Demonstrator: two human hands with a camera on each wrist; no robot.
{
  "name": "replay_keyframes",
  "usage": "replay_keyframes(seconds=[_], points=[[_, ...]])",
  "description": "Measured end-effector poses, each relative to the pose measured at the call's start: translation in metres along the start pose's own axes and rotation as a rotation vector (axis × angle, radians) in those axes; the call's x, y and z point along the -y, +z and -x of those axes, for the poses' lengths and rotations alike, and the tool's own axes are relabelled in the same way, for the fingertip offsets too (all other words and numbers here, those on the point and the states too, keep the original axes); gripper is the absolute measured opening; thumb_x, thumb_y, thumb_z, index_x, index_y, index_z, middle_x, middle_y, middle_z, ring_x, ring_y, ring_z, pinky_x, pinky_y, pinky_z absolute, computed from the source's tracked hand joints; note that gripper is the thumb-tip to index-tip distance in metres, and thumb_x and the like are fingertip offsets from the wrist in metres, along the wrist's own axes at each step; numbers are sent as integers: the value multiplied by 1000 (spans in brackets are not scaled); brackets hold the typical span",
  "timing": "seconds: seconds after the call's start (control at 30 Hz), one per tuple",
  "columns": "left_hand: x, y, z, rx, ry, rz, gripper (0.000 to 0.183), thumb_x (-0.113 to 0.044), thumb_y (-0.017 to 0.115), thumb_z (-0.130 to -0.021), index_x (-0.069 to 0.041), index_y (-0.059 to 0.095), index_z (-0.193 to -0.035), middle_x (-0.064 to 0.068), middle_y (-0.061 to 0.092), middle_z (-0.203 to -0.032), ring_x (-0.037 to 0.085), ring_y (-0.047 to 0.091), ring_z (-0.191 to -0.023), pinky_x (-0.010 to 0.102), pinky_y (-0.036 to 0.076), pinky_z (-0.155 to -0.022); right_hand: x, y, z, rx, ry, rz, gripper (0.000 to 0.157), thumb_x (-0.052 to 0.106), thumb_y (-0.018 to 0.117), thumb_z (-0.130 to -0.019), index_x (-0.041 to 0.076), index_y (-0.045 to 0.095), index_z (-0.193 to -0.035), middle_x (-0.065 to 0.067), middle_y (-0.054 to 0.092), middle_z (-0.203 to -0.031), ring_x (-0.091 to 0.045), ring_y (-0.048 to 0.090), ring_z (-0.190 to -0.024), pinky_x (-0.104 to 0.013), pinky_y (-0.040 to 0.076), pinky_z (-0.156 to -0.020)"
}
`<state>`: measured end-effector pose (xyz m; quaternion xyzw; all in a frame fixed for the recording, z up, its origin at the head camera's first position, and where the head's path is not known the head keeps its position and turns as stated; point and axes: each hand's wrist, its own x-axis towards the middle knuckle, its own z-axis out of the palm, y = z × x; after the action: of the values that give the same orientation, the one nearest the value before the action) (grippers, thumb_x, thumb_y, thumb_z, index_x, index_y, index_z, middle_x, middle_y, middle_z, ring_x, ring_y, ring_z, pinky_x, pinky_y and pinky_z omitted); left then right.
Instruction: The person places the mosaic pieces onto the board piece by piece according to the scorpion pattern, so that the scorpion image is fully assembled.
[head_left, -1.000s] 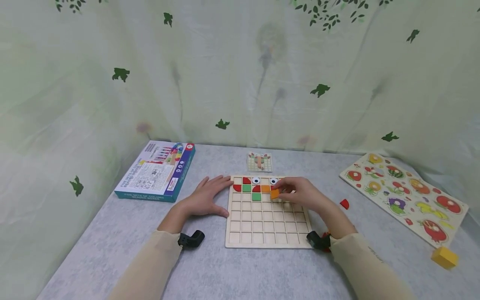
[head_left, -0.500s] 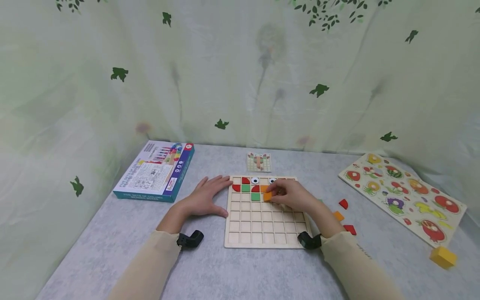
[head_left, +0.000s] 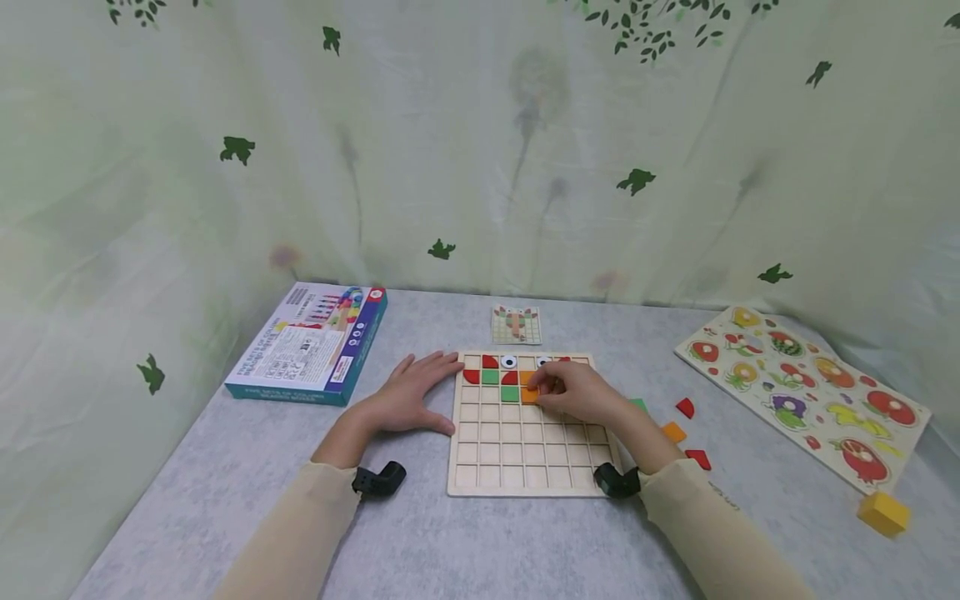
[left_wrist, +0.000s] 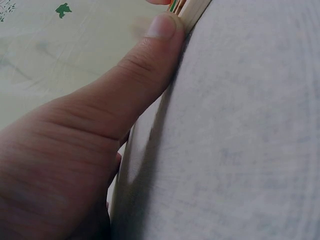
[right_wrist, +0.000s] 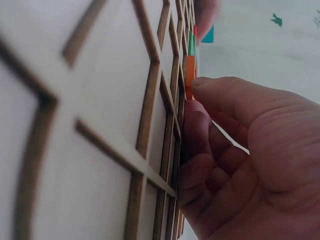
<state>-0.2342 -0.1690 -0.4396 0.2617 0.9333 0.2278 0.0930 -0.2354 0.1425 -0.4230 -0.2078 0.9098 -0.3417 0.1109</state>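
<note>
A wooden grid board (head_left: 491, 477) lies flat on the table, with red, green, orange and eye-patterned tiles in its upper rows. My right hand (head_left: 577, 392) is over the board's upper right part, pinching an orange square tile (head_left: 529, 397) at the third row, beside a green tile (head_left: 509, 393). Seen from the right wrist, the thumb meets the orange tile (right_wrist: 190, 71) low against the grid, while the other fingers curl beneath. My left hand (head_left: 411, 393) lies spread at the board's left edge; its thumb (left_wrist: 150, 50) presses along the side in the left wrist view.
Behind the board lies a small pattern card (head_left: 516, 326). A box (head_left: 300, 346) sits at left. To the right are a red quarter-round piece (head_left: 685, 407), an orange piece (head_left: 674, 432), a red piece (head_left: 698, 459), a fruit puzzle board (head_left: 806, 404) and a yellow block (head_left: 884, 514).
My right hand has moved left and lowered the orange tile into the third row beside the green one. Loose pieces behind the right forearm have come into view. The left hand stays put.
</note>
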Motion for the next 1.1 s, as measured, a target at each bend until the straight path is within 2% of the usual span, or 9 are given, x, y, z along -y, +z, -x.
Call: replay_keyframes(seconds=[0.63,0.9,1.1], points=[[3,-1,2,-3,-5,-4,106,-63,80,-72,-22,33,-157,4,26,-167,31,13,-157,61,0,-125,2,4,-4,-15,33,3,10,14,72,-90,17,70,-99,1,62,-85,-14,54,-77,-28,47,-72],[4,0,0,11,-15,4,108,-67,79,-70,-24,32,-158,2,24,-167,29,12,-157,59,-1,-126,0,1,3,19,33,-44,12,17,67,-95,17,72,-106,1,65,-94,-15,56,-85,-29,49,-79],[2,1,-1,21,-25,8,109,-69,78,-70,-25,31,-158,-1,23,-168,27,10,-158,58,-3,-126,0,-5,11,67,2,-32,19,19,66,-96,15,70,-114,1,64,-98,-15,56,-87,-29,50,-80]])
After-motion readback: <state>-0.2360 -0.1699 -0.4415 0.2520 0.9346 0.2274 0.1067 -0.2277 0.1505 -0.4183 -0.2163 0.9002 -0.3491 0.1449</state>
